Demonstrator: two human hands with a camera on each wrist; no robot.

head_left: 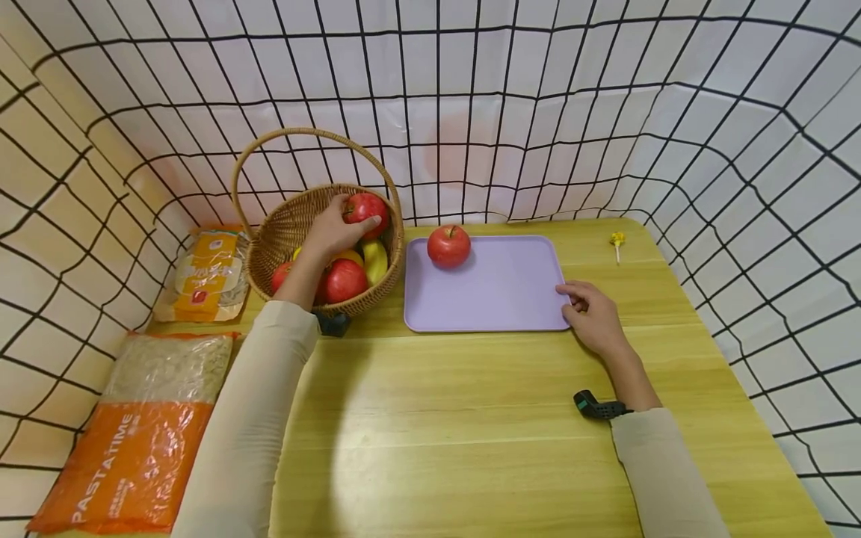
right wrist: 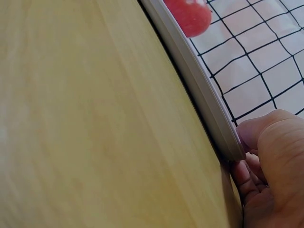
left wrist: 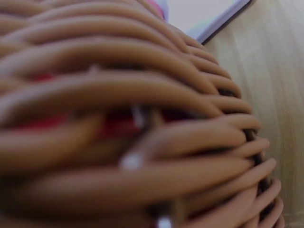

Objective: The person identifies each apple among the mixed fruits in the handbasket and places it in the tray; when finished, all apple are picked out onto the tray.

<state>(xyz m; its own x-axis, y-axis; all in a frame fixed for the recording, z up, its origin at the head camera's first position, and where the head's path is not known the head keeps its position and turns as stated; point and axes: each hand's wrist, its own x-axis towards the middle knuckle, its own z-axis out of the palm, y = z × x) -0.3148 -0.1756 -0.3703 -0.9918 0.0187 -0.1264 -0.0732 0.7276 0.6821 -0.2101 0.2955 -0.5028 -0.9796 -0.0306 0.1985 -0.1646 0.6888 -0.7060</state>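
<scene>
Inside the wicker basket [head_left: 303,213], my left hand [head_left: 334,228] grips a red apple [head_left: 368,212] at the basket's back right, thumb along its front. Another red apple [head_left: 346,281], a banana [head_left: 375,261] and other fruit lie below that hand. The basket's weave [left wrist: 118,99] fills the left wrist view and hides the hand there. My right hand [head_left: 593,317] pinches the right edge of a lilac tray [head_left: 498,291]. In the right wrist view, its thumb [right wrist: 266,126] is over the tray's corner and its fingers are underneath. One red apple [head_left: 448,246] sits at the tray's back left.
At the left lie an orange pasta bag [head_left: 144,441] and a smaller orange-and-white packet [head_left: 208,276]. A yellow lollipop [head_left: 616,240] rests at the table's back right. White walls with a black grid [head_left: 457,112] enclose the wooden table [head_left: 457,426]. The basket's tall handle [head_left: 312,132] arches over it.
</scene>
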